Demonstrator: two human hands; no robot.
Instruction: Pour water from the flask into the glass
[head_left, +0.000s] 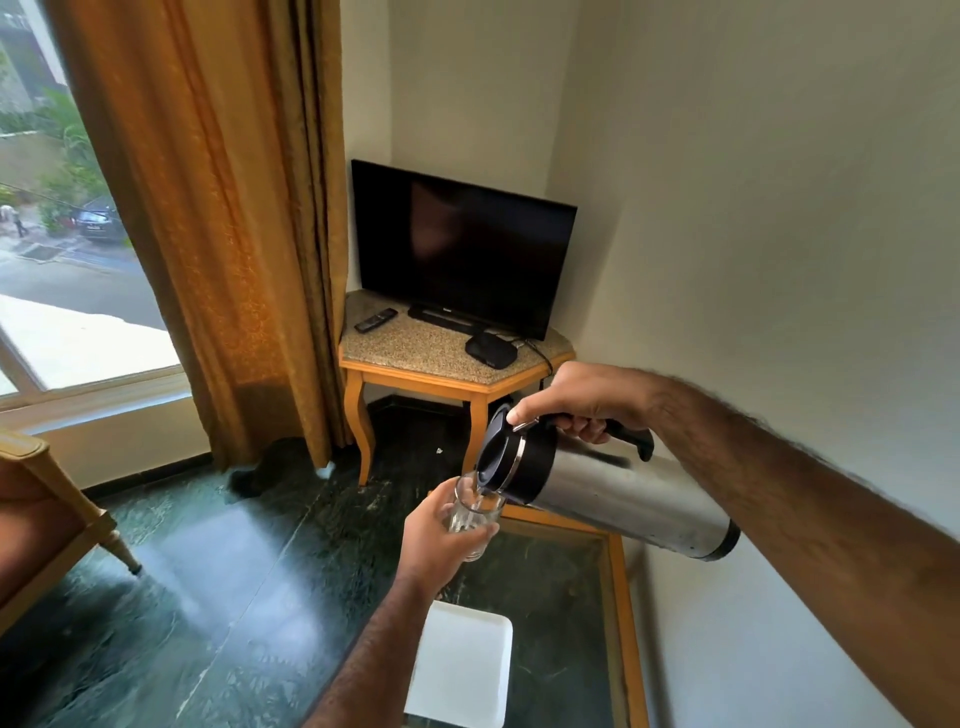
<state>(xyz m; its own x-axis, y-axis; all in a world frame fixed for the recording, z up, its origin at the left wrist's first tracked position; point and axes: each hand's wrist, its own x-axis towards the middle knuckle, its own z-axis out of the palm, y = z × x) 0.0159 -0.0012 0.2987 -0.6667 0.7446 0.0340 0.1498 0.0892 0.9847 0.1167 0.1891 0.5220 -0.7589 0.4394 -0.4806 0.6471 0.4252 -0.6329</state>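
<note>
Head view | step: pouring | right hand (582, 400) clasps flask (597, 491) handle, spout at glass (475, 512) rim, 1 o'clock | left hand (441, 540) wraps glass above table (621, 597) | next: steady tilt, level off once full

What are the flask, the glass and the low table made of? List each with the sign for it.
Flask: brushed metal body, likely steel, by its dull grey sheen; lid and handle look like black plastic.
Glass: clear glass or possibly clear plastic; the hand shows through it.
Table: varnished wood frame, by its orange-brown colour, around a see-through top, probably glass.
</note>
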